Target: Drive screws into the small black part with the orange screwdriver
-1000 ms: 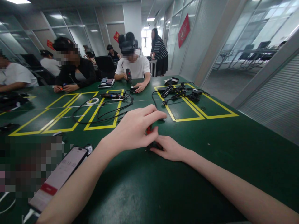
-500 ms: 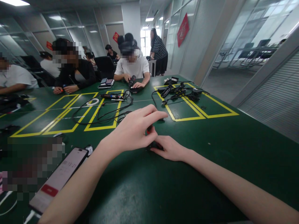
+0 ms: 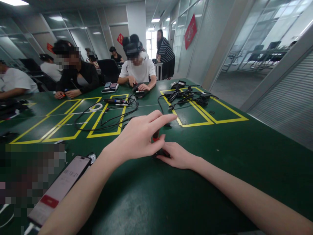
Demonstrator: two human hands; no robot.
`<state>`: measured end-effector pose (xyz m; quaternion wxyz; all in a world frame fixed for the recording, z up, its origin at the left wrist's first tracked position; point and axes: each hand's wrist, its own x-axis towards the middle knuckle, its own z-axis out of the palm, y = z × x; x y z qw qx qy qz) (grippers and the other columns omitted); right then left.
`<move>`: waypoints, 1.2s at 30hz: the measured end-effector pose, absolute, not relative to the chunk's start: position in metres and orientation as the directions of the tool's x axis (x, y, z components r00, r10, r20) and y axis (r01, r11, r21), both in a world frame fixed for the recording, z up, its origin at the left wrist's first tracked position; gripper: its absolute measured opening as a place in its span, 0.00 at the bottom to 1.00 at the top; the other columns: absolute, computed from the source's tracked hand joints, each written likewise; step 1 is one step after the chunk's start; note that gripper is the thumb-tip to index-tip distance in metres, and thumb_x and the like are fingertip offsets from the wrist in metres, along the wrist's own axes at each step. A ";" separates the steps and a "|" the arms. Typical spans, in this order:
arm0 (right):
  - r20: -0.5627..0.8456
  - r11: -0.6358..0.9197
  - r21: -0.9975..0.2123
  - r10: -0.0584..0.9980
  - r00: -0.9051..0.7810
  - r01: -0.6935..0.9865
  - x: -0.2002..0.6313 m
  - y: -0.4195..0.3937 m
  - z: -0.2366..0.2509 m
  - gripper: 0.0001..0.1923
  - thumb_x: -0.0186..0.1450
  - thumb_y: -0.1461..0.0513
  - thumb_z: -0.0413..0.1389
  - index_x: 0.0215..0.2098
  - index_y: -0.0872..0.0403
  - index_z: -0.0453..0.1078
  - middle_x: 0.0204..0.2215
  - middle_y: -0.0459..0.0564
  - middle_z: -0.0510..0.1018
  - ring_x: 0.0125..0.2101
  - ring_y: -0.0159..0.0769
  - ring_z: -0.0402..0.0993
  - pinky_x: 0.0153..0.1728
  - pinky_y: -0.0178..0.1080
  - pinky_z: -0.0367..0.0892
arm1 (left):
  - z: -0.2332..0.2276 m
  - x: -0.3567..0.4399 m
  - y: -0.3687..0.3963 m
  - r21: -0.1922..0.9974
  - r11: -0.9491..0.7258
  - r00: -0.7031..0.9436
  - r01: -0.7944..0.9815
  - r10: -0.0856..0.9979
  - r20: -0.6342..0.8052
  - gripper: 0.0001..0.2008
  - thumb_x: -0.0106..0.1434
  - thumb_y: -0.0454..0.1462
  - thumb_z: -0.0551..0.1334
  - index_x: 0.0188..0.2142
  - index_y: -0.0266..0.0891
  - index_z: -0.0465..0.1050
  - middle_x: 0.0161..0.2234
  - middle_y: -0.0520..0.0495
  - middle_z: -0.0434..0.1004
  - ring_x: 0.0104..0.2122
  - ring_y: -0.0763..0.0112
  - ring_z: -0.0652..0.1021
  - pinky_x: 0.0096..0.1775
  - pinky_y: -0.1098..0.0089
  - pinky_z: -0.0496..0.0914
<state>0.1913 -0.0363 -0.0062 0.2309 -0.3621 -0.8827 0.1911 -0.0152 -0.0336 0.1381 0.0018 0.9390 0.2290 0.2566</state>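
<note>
My left hand [image 3: 139,137] hovers over the middle of the green table [image 3: 220,169], thumb and fingers pinched on a small red part [image 3: 156,137] that stands upright. Its index finger stretches out to the right. Just below it my right hand [image 3: 177,156] lies flat on the table and holds down a small black object [image 3: 160,152], most of which is hidden under the fingers. The red part seems to join the black object, but the joint is covered.
A phone [image 3: 57,189] lies at the near left. Black cables [image 3: 110,117] loop over yellow tape rectangles [image 3: 107,132]. More black devices and cords [image 3: 188,96] sit at the far right. Several people sit along the far and left sides.
My left index finger has straightened out to the right. The person opposite has lowered a black device to the table. Both my hands stay in the same place.
</note>
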 end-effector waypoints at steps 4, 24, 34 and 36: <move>0.261 0.658 -0.512 0.731 -0.630 0.552 0.192 -0.037 -0.005 0.13 0.70 0.65 0.61 0.53 0.56 0.73 0.38 0.53 0.83 0.34 0.41 0.79 0.39 0.41 0.72 | 0.138 -0.016 -0.033 0.132 -0.901 0.773 0.413 0.424 0.472 0.26 0.65 0.27 0.57 0.62 0.37 0.72 0.45 0.44 0.76 0.41 0.67 0.78 0.41 0.69 0.70; 0.185 0.623 -0.508 0.753 -0.631 0.595 0.191 -0.038 0.000 0.15 0.70 0.65 0.61 0.54 0.57 0.72 0.39 0.54 0.83 0.35 0.42 0.79 0.40 0.40 0.70 | 0.135 -0.018 -0.030 0.031 -0.873 0.742 0.486 0.431 0.513 0.13 0.71 0.36 0.64 0.54 0.39 0.76 0.38 0.50 0.83 0.31 0.73 0.80 0.32 0.73 0.66; 0.221 0.642 -0.512 0.740 -0.635 0.570 0.191 -0.037 -0.001 0.14 0.70 0.64 0.60 0.54 0.56 0.71 0.38 0.52 0.82 0.34 0.41 0.78 0.39 0.39 0.70 | 0.138 -0.016 -0.032 -0.015 -0.843 0.709 0.538 0.443 0.548 0.08 0.70 0.39 0.60 0.42 0.38 0.76 0.30 0.51 0.81 0.26 0.72 0.77 0.28 0.71 0.60; 0.242 0.651 -0.517 0.734 -0.635 0.556 0.191 -0.036 -0.004 0.14 0.70 0.65 0.61 0.53 0.56 0.72 0.37 0.52 0.82 0.33 0.40 0.78 0.39 0.40 0.70 | 0.140 -0.015 -0.035 0.060 -0.856 0.722 0.514 0.469 0.508 0.11 0.65 0.34 0.59 0.47 0.38 0.75 0.37 0.49 0.83 0.30 0.71 0.79 0.32 0.71 0.66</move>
